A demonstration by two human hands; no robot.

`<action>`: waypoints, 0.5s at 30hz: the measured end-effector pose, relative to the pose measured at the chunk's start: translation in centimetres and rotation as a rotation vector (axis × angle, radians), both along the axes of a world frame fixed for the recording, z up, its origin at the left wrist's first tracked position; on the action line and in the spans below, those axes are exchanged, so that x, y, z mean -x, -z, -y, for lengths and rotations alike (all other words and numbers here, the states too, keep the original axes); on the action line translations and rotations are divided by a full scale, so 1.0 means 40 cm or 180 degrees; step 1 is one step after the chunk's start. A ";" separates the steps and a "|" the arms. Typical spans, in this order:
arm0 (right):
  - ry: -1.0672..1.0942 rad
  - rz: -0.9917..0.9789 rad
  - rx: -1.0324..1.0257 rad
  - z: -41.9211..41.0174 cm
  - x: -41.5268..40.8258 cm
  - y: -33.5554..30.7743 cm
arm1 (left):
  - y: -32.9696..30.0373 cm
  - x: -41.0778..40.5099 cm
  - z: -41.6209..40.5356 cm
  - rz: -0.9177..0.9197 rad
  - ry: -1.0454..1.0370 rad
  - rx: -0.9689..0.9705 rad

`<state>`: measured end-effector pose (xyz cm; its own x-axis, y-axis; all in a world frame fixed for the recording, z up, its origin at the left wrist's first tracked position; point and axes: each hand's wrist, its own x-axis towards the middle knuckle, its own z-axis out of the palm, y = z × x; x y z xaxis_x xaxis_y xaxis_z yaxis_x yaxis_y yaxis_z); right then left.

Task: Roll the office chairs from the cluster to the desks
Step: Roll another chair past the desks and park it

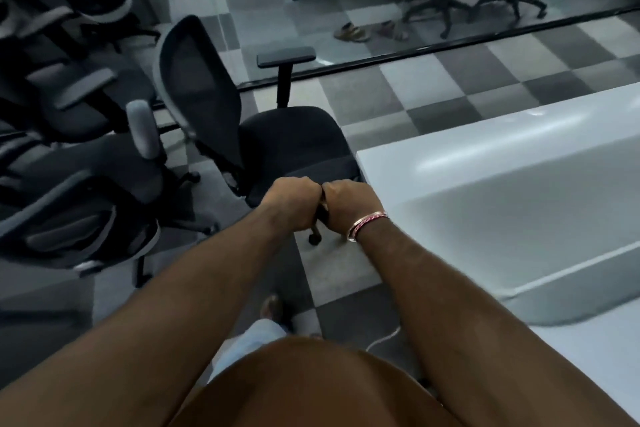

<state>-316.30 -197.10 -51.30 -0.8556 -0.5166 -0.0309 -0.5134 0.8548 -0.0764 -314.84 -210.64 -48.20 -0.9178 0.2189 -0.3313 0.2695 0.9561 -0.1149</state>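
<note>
Black mesh backs the office chair (242, 121), which stands at the white bench's (502, 184) corner, its seat edge touching it; both grips curl tightly side by side round its near armrest, left hand (291, 203) touching right hand (349, 204); clustered chairs (69, 149) crowd just beside it on the checkered floor (450, 80).

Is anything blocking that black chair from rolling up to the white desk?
Nothing visible does. Both hands, left hand and right hand, grip the near armrest of the black chair, whose seat already sits beside the white desk corner.
</note>
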 end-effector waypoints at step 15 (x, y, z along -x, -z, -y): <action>0.0742 0.0174 -0.0189 0.137 0.638 0.008 | 0.037 0.735 0.139 0.0162 0.0757 -0.0340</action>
